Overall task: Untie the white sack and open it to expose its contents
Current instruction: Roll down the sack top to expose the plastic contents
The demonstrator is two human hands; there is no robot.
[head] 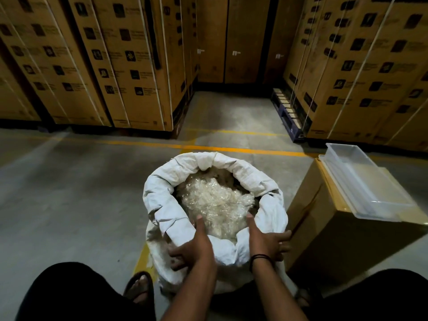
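The white sack (159, 200) stands upright on the floor between my knees. Its mouth is open and its rim is rolled outward all round. Inside lies a heap of pale, translucent tangled shreds (215, 202). My left hand (192, 246) grips the near-left part of the rolled rim, thumb inside and fingers outside. My right hand (266, 242) holds the near-right part of the rim the same way, with a dark band on its wrist. No tie or string shows on the sack.
A cardboard box (335, 246) stands close to the sack's right, with a clear plastic tray (363, 181) on top. Tall stacked cartons (115, 66) wall the left, back and right. Yellow floor lines (208, 148) run past the sack. My sandalled foot (139, 286) rests at the left.
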